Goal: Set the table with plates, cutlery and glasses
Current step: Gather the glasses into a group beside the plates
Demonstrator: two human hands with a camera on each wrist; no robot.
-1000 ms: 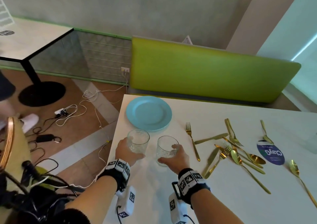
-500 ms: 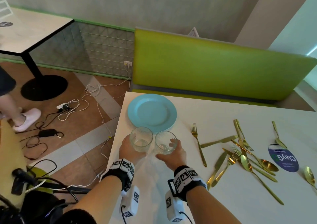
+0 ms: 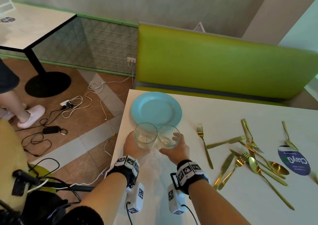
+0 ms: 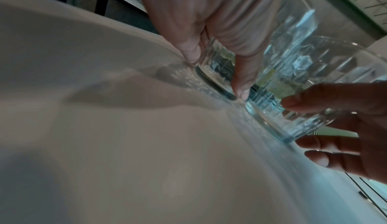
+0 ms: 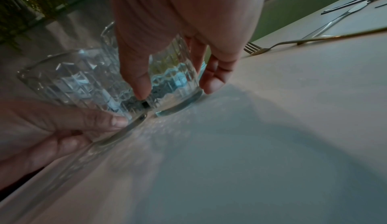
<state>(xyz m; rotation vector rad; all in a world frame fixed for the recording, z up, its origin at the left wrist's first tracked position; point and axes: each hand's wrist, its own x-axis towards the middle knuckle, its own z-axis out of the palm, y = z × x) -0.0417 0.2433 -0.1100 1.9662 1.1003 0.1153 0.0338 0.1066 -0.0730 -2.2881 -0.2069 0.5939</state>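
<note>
Two clear cut-glass tumblers stand side by side on the white table [image 3: 223,114], just in front of a light blue plate [image 3: 156,110]. My left hand [image 3: 132,144] grips the left glass [image 3: 146,135] from its left side. My right hand [image 3: 178,148] grips the right glass [image 3: 169,136] from its right side. In the left wrist view my fingers [image 4: 209,29] curl round the left glass [image 4: 215,78], whose base is on the table. The right wrist view shows thumb and fingers [image 5: 178,20] around the right glass [image 5: 176,82], with the left glass [image 5: 73,82] close beside it.
A lone gold fork [image 3: 203,143] lies right of the glasses. Further right is a loose heap of gold knives, forks and spoons [image 3: 249,156] and a round blue sticker [image 3: 294,161]. A green bench [image 3: 223,66] backs the table. Cables [image 3: 74,104] and a person's leg [image 3: 20,114] are on the left.
Both hands have slid their glasses forward to the plate's near edge and brought them together; they were apart before and now stand almost touching.
</note>
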